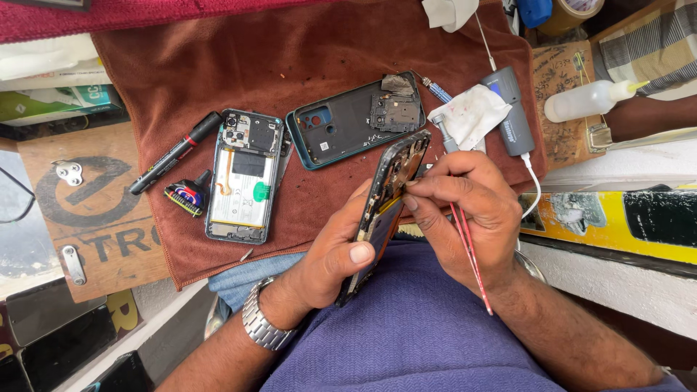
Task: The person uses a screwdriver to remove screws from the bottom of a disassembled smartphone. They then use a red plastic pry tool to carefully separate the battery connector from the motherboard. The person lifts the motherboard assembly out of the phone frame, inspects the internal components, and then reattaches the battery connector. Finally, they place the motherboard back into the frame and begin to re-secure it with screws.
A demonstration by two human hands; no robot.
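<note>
Your left hand [330, 254] clamps the opened phone [385, 207] on edge at frame centre, thumb pressed against its dark rim, circuit boards showing near the top. Your right hand [468, 210] pinches red tweezers [468, 250], whose tips meet the phone's upper end. Just above lie a teal back cover [341, 131], a stained white cloth [472, 112] and a grey tool [512, 109]. Left of centre on the brown towel [218, 65] rests a second opened phone [243, 178], beside a black marker [174, 154].
</note>
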